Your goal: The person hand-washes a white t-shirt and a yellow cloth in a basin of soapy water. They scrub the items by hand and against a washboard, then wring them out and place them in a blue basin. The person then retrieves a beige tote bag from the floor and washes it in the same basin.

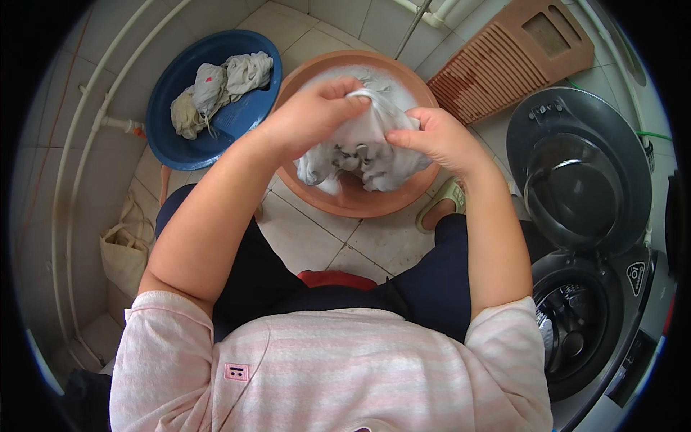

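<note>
Over an orange plastic basin (pixel 356 209) on the tiled floor, both my hands grip a wet white garment (pixel 372 127) with a dark print. My left hand (pixel 318 110) pinches its upper edge between thumb and fingers and holds it raised. Lower and to the right, my right hand (pixel 434 132) grasps another part of the cloth. The garment's lower part hangs bunched into the basin. White suds and water (pixel 324 81) show behind it. What lies under the hanging cloth is hidden.
A blue plastic basin (pixel 237 143) at the left holds several twisted pale cloths (pixel 210 89). An orange washboard (pixel 486 70) leans at the back right. A washing machine (pixel 572 335) with its lid (pixel 577 162) raised stands at the right. A cloth bag (pixel 124 254) is by pipes (pixel 65 178).
</note>
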A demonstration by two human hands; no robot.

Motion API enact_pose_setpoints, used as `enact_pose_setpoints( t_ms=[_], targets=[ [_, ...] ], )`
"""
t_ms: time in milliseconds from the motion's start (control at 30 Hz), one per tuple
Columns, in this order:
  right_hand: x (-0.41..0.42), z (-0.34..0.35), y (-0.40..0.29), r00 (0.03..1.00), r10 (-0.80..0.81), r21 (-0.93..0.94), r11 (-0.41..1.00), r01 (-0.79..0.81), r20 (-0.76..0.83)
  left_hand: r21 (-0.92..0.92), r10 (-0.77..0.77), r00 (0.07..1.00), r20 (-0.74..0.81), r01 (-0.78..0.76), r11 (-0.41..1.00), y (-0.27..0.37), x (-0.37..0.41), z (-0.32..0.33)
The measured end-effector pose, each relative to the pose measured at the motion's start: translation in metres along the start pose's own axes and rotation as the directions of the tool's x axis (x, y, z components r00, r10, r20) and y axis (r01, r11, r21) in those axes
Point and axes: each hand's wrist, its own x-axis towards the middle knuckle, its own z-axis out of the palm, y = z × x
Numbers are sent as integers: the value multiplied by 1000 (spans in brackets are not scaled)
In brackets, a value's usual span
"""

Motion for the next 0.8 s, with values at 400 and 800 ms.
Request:
enact_pose_setpoints(
  t_ms=[400, 800],
  targets=[
    [-30, -37, -30, 806, -270, 381, 773, 508, -527, 920, 327, 940, -94, -43, 389, -8, 9, -38],
    [-78, -80, -101, 726, -411, -51, 885, 463, -552, 440, 277, 955, -103, -206, 874, 90, -37, -41]
  ],
)
